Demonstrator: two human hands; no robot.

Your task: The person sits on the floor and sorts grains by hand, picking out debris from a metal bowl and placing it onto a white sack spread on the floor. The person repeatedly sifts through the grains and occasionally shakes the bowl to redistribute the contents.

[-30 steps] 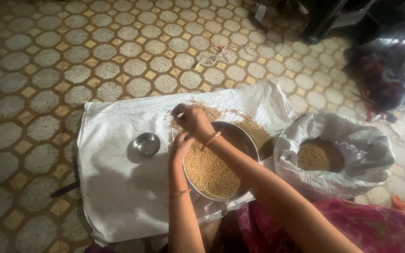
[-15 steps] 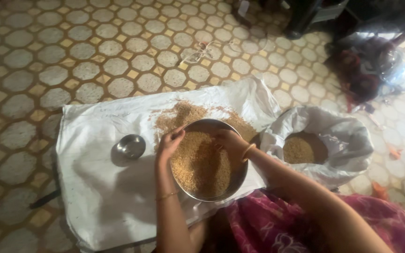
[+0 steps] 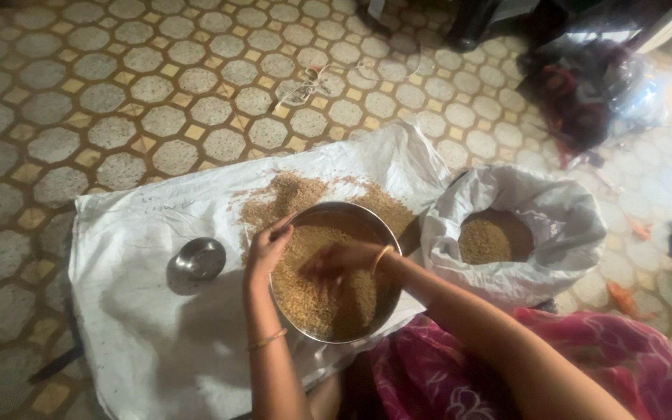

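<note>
A large round steel plate (image 3: 383,233) full of tan grain (image 3: 313,295) rests on a white sack cloth (image 3: 157,334) spread on the floor. My left hand (image 3: 267,247) grips the plate's left rim. Over the grain in the plate's middle, my right hand (image 3: 341,260) lies flat with fingers spread, blurred by motion. A loose heap of grain (image 3: 289,194) lies on the cloth just beyond the plate. A small steel bowl (image 3: 197,258) stands on the cloth to the left of my left hand.
A white plastic sack (image 3: 561,233), rolled open and holding more grain (image 3: 485,239), stands right of the plate. Patterned floor tiles (image 3: 118,93) surround the cloth. A dark pile of cloth and bags (image 3: 585,93) lies at the far right, and a bit of string (image 3: 305,84) farther back.
My right hand came off the far heap and moved down into the plate, sweeping leftward over the grain. My left hand took hold of the plate's left rim. The camera view shifted slightly.
</note>
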